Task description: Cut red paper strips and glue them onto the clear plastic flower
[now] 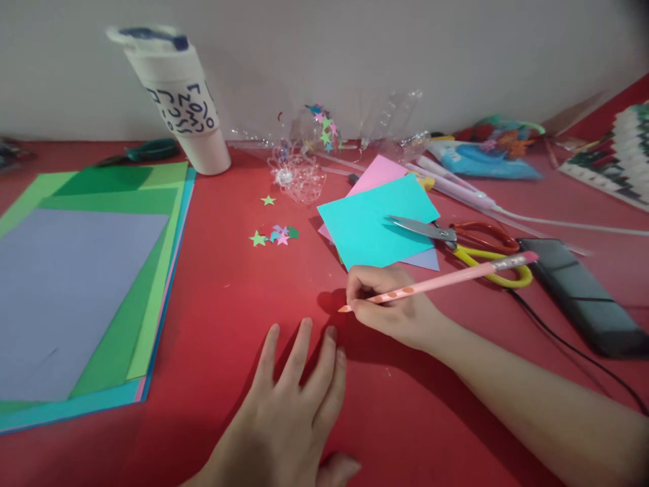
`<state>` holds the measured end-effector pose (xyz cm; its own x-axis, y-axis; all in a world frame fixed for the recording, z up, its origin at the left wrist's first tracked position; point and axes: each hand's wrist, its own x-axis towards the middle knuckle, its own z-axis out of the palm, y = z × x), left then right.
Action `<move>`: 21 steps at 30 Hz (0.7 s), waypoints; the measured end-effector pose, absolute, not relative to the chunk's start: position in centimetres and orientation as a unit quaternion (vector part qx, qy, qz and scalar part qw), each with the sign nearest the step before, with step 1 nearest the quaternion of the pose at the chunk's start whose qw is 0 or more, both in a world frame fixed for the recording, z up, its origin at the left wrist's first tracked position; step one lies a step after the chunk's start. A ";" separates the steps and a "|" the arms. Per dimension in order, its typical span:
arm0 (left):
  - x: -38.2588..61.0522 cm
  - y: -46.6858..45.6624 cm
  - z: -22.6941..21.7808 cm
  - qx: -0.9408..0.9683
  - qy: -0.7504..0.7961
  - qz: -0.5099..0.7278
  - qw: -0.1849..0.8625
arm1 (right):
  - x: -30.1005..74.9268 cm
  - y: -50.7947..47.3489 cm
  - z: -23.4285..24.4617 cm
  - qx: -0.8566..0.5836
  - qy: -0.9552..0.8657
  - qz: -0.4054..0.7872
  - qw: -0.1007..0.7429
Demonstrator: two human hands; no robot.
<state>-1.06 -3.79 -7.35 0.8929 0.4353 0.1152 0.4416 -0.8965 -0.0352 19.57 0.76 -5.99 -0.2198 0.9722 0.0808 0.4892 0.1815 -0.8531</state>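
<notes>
My right hand (390,304) is closed around a pink pencil (446,279) with orange dots, its tip touching the red surface (228,304). My left hand (294,399) lies flat on that red surface just below the pencil tip, fingers stretched out and holding nothing. Just beyond my right hand lies a turquoise paper square (372,220) on top of pink and lilac squares. Scissors (466,243) with red and yellow handles rest partly on the turquoise square.
A stack of large coloured sheets (81,284) covers the left. A white patterned cup (182,101) stands at the back. Small paper stars (276,235) and clear plastic (299,179) lie mid-table. A black device (578,294) with cable sits right, next to glue sticks and clutter.
</notes>
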 end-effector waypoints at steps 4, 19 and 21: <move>-1.0 -3.8 -7.5 -0.973 -0.225 -0.052 0.029 | 19.9 0.8 -6.0 -0.528 -0.680 0.377 0.340; -1.1 -4.3 -6.1 -0.961 -0.272 0.007 -0.058 | 19.3 0.5 -6.2 -0.572 -0.729 0.095 0.364; -1.2 -3.9 -5.2 -0.955 -0.285 0.017 -0.076 | 19.5 0.4 -6.2 -0.592 -0.743 0.074 0.304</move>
<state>-1.17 -3.91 -5.22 0.8365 0.5426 -0.0764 0.5478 -0.8256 0.1354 19.51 0.38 -6.20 -0.1141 0.9247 0.3631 0.8344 0.2876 -0.4701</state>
